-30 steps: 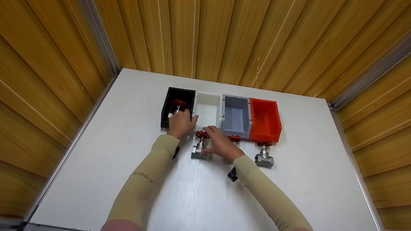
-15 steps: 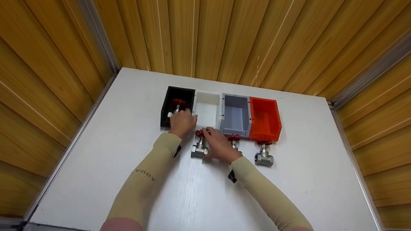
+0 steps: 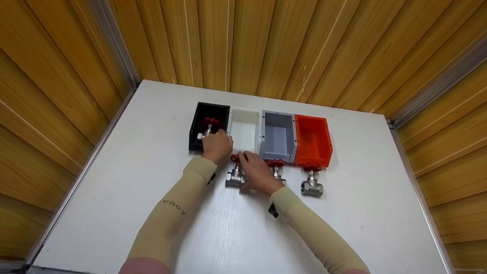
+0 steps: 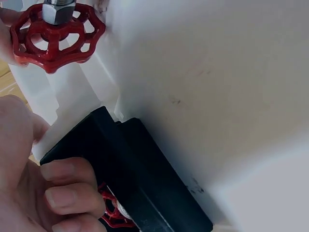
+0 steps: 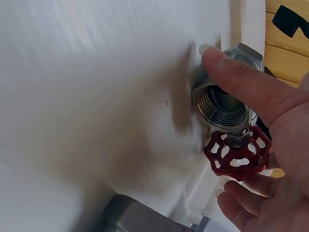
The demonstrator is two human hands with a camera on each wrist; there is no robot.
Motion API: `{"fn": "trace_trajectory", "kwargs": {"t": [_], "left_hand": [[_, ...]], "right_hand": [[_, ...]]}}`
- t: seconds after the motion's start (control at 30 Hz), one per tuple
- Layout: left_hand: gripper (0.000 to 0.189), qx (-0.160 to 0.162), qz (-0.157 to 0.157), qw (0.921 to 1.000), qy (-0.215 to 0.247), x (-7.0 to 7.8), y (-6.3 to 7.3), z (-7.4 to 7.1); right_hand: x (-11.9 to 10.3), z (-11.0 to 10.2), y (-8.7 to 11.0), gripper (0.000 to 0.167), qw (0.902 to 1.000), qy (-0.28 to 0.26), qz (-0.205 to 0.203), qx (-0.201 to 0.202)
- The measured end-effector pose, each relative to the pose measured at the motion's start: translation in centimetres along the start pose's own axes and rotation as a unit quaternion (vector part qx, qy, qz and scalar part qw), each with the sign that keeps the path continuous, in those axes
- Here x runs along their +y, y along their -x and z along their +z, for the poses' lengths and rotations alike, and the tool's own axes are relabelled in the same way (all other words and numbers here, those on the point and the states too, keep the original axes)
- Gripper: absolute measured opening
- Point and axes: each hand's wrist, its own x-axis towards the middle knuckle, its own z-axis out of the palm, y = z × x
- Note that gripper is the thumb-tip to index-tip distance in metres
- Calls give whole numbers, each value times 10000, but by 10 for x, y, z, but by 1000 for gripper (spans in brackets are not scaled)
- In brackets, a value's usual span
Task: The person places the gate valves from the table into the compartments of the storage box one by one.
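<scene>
In the head view my left hand (image 3: 217, 145) is at the front right corner of a black bin (image 3: 193, 129). A valve with a red handwheel (image 3: 210, 121) lies inside that bin, partly hidden by the hand. The left wrist view has curled fingers (image 4: 67, 198) against the bin's rim; whether they grip it I cannot tell. My right hand (image 3: 259, 173) holds a metal valve (image 3: 234, 179) standing before the white bin (image 3: 245, 114). Its fingers rest at the red handwheel (image 5: 236, 154) in the right wrist view, and its thumb (image 5: 241, 77) crosses the threaded body.
A grey bin (image 3: 279, 114) and an orange bin (image 3: 325, 142) continue the row rightward. Two more red-wheeled valves stand in front of them: a near valve (image 3: 276, 173), partly behind my right hand, and a farther valve (image 3: 312, 185). Wood-look panels (image 3: 247, 45) enclose the white table (image 3: 224, 232).
My right hand's thumb and fingers have closed in around the valve before the white bin. The left hand has shifted slightly right at the black bin, uncovering more of the valve inside.
</scene>
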Motion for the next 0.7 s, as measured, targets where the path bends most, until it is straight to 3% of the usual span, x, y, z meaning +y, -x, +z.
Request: {"fn": "trace_trajectory", "kwargs": {"t": [0.43, 0.6, 0.7], "left_hand": [[42, 28, 48, 10000, -25, 0, 1, 0], [42, -67, 96, 9998, -128, 0, 2, -1], [43, -110, 116, 9997, -177, -1, 2, -3]], "right_hand": [[-12, 2, -2, 109, 9996, 161, 223, -102], [-13, 2, -2, 118, 9997, 169, 184, -47], [-13, 2, -2, 114, 9998, 146, 126, 20]]}}
